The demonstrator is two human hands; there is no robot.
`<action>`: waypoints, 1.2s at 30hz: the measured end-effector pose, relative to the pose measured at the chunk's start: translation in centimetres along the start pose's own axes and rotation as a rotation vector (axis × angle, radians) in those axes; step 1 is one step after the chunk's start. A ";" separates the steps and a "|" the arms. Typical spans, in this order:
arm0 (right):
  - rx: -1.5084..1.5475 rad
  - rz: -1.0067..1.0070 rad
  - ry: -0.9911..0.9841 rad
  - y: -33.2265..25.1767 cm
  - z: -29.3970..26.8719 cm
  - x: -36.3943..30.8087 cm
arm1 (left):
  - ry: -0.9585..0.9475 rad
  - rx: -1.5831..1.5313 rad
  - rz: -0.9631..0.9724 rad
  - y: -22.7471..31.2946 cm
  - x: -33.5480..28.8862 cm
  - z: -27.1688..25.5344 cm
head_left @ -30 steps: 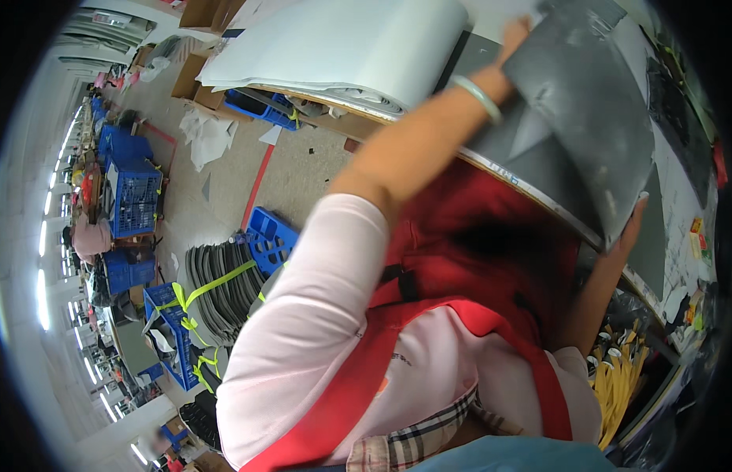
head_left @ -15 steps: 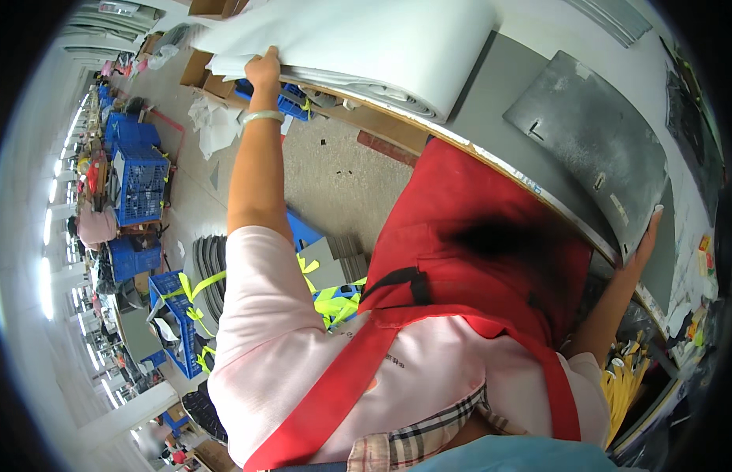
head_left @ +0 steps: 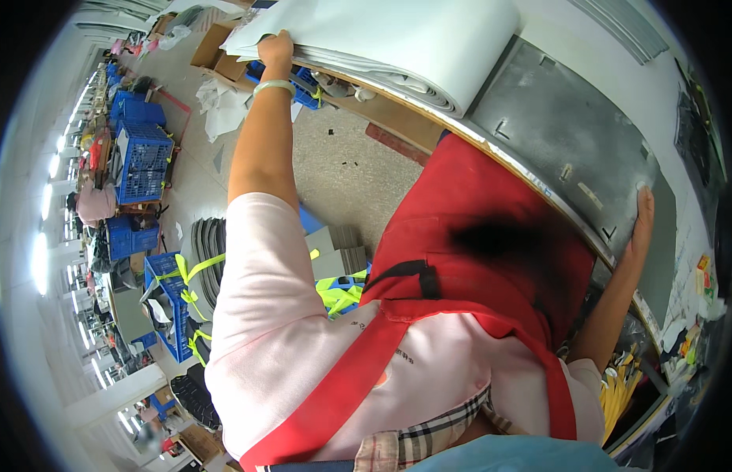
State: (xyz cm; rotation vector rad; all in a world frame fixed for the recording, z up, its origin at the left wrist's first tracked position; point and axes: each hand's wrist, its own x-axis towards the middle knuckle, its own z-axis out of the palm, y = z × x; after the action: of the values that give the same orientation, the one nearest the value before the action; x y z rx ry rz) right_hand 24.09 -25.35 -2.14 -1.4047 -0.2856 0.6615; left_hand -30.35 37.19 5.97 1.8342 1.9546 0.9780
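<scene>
White sheeting point(head_left: 397, 39) is being pinched at its near left edge by the left hand point(head_left: 276, 50), whose fingers are curling over the layers. It is lying folded on the worktable point(head_left: 492, 151). The right hand point(head_left: 643, 220) is touching the right-hand end of a slotted grey plate point(head_left: 570, 130); whether it is gripping cannot be told from this angle. The plate is lying just beside the sheeting. Farther out, blue crates point(head_left: 146, 165) are standing at left, and yellow strips point(head_left: 617, 393) are hanging at lower right.
</scene>
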 end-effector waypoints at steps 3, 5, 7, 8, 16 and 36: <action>-0.376 -0.132 0.171 -0.5 2.1 -0.5 | -0.002 0.220 -0.194 0.1 -0.3 0.7; -0.419 -0.170 0.181 -0.3 2.9 0.2 | 0.200 0.257 0.050 -0.7 -0.2 -1.0; -0.437 -0.159 0.223 -1.2 2.8 -0.1 | 0.180 0.006 0.464 2.0 -2.9 0.8; -0.455 -0.144 0.253 -1.7 1.9 -0.9 | 0.080 -0.254 0.622 5.3 -5.8 1.5; -0.566 -0.206 0.156 -2.9 3.4 -1.9 | -0.748 -0.347 1.266 16.4 -34.1 0.8; -0.280 -0.167 0.187 -2.8 4.3 -3.3 | -0.682 -0.199 1.278 14.5 -34.9 4.5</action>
State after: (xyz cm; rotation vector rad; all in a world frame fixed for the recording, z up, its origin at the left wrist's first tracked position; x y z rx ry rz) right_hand 19.82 -23.81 1.93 -1.6773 -0.3525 0.3582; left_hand -11.27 4.39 3.76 2.7206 0.1638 0.5656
